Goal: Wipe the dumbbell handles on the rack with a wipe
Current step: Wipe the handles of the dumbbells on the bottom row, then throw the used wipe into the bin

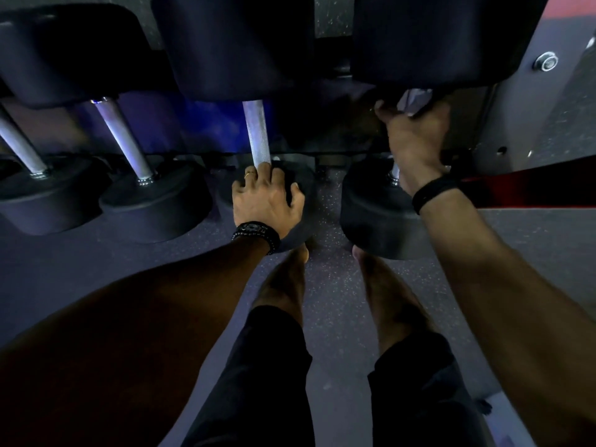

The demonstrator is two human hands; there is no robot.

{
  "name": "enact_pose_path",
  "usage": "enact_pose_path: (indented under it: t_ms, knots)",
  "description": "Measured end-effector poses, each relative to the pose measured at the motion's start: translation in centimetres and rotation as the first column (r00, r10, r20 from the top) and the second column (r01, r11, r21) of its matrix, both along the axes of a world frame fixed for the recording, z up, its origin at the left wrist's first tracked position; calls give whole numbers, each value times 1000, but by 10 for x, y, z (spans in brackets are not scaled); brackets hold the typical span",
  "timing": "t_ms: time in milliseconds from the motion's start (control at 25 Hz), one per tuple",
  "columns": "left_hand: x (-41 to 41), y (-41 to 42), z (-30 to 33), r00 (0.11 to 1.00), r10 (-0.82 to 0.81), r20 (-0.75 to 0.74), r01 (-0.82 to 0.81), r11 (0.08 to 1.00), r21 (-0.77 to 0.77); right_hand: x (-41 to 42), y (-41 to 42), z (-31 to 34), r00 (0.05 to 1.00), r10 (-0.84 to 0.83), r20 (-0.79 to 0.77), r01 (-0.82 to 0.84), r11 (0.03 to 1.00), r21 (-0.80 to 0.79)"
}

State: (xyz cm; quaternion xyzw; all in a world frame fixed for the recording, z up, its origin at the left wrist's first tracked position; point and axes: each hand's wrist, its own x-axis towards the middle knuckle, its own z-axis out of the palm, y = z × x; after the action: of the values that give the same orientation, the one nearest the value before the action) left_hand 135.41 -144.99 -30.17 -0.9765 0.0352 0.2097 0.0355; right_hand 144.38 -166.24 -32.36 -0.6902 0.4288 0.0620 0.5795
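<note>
The right hand [416,137] clenches the wipe [414,98] around the rightmost dumbbell handle [395,174], near its far end. The left hand [267,196] rests spread on the neighbouring dumbbell head [304,201], fingertips touching that handle [257,133]. Recommended: draw the wipe along the full length while twisting. Beyond the left hand, further handles [124,138] await. Below: speckled floor [329,291], dim room.

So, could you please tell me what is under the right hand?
The right hand grips a wipe around the rightmost dumbbell handle; only the handle's lower end shows, the rest is covered.
</note>
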Motion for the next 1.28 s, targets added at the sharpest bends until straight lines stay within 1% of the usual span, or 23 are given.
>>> enact_pose_path:
  t_ms: [80,120,160,200,240,280,320,360,400,440,520,600,640,680,720,800,880,960,1040,1080,1120,1200,1280]
  knots:
    - [0,1,0,1000,-11,-11,11,1000,-3,-1,-3,-9,994,98,-49,-101,992,-72]
    - [-1,0,-1,1000,-19,-7,19,1000,0,-2,-11,-12,980,185,-78,-193,975,-112]
    - [-1,0,-1,1000,-25,-9,25,1000,-1,-6,-21,-15,941,311,-134,-330,931,-155]
    - [0,-1,-1,999,-34,-13,34,999,-6,-13,-31,-14,870,447,-210,-488,843,-226]
    - [1,0,0,999,-43,-28,42,999,-6,-23,-38,-10,773,549,-317,-631,717,-297]
    - [2,1,1,998,-47,-51,48,999,10,-37,-43,-8,680,607,-411,-732,593,-335]
    - [3,0,2,996,-43,-82,46,998,36,-51,-48,0,638,625,-449,-770,526,-362]
    - [4,-1,3,992,-35,-124,42,998,55,-63,-52,12,642,626,-443,-767,513,-386]
    - [6,-2,4,985,-28,-172,40,997,69,-74,-55,27,670,627,-397,-741,531,-412]
    - [9,-5,9,977,-32,-213,49,996,76,-83,-55,46,704,626,-336,-708,581,-403]
    - [18,-10,27,940,-108,-323,137,988,68,-95,-47,86,766,589,-258,-642,715,-276]
    - [34,-15,52,853,-247,-460,289,957,22,-101,-39,124,864,457,-213,-494,851,-179]
    - [43,-21,75,803,-282,-525,323,946,-15,-103,-37,146,915,356,-191,-383,915,-129]
    - [51,-28,100,765,-291,-574,317,947,-58,-108,-37,165,939,285,-190,-312,942,-126]
    - [59,-36,131,758,-302,-579,289,950,-117,-112,-39,193,958,229,-170,-253,958,-136]
    - [63,-47,193,806,-313,-503,204,944,-261,-122,-38,247,989,130,-69,-139,978,-156]
    - [57,-55,246,854,-306,-421,132,910,-394,-134,-29,311,998,-10,57,18,990,-143]
    - [44,-60,287,857,-323,-402,103,871,-480,-155,-19,361,987,-101,126,128,965,-231]
    - [29,-72,327,819,-447,-360,210,817,-537,-187,-22,400,957,-216,196,269,913,-308]
    - [25,-85,347,785,-525,-329,290,780,-554,-203,-28,418,930,-279,240,346,886,-309]
    - [24,-100,367,747,-596,-293,370,740,-562,-219,-36,434,895,-354,272,425,862,-275]
    - [16,-138,403,668,-724,-173,531,626,-572,-254,-51,461,788,-494,369,574,805,-149]
    - [4,-176,435,616,-784,-75,603,532,-595,-284,-62,486,698,-558,450,671,729,-136]
